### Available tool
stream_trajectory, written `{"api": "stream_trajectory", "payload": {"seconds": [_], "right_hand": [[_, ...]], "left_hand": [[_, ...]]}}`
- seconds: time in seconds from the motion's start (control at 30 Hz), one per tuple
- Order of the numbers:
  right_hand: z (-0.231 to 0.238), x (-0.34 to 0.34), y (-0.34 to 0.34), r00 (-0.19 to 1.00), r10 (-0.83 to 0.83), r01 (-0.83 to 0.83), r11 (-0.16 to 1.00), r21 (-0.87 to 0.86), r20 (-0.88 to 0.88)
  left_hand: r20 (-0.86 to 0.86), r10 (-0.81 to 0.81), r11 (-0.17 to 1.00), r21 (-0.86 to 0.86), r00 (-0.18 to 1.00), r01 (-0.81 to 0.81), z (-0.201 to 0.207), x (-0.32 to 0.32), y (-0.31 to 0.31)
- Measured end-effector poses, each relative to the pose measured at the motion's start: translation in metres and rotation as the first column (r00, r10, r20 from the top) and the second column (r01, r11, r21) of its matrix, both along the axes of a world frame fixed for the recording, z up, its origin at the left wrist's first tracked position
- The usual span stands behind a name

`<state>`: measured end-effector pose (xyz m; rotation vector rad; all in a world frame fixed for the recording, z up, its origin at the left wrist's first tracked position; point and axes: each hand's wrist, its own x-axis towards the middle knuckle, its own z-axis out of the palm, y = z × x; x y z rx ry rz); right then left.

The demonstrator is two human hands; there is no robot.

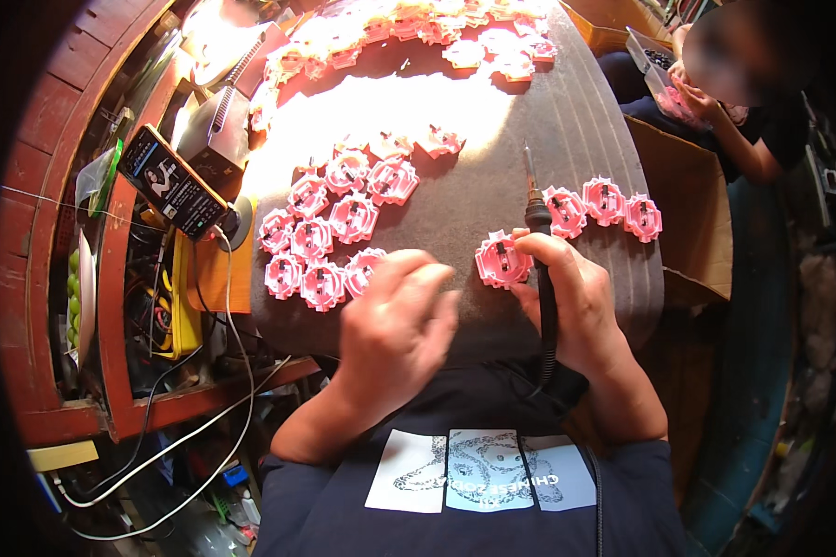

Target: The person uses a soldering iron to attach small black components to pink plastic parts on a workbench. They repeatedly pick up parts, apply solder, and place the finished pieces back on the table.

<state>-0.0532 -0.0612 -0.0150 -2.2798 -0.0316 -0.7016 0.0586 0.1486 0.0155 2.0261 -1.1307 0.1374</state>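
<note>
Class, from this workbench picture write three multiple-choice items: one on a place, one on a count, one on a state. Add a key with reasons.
1. Where is the soldering iron?
A. in the right hand
B. on the phone
C. on the floor

2. How many pink parts lie in a row right of the iron?
A. one
B. three
C. six

3. The left hand is:
A. holding the iron
B. over the mat, beside the pink cluster
C. on the phone

Key: A, fingers wrap its handle; B, three side by side; B, it hovers there, blurred.

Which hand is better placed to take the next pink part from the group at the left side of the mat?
Probably the left hand. It is empty and lies beside the cluster of pink parts. The right hand holds the soldering iron and touches one pink part.
</note>
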Motion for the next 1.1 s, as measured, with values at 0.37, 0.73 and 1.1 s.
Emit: {"api": "stream_trajectory", "payload": {"seconds": [0.37, 0.73, 1.1], "right_hand": [[0.004, 0.001, 0.004, 0.969, -0.175, 0.196, 0.974, -0.109, 0.177], [-0.017, -0.011, 0.016, 0.969, -0.016, 0.025, 0.999, -0.033, 0.245], [-0.022, -0.012, 0.017, 0.961, -0.008, 0.003, 1.0, 0.018, 0.275]], "left_hand": [[0.137, 0.08, 0.974, 0.2, 0.987, -0.107, -0.01, 0.01, 0.041], [0.051, -0.16, 0.987, -0.02, 0.986, 0.161, -0.032, -0.01, -0.007], [0.208, -0.221, 0.972, 0.122, 0.953, 0.199, -0.009, 0.016, 0.006]]}}
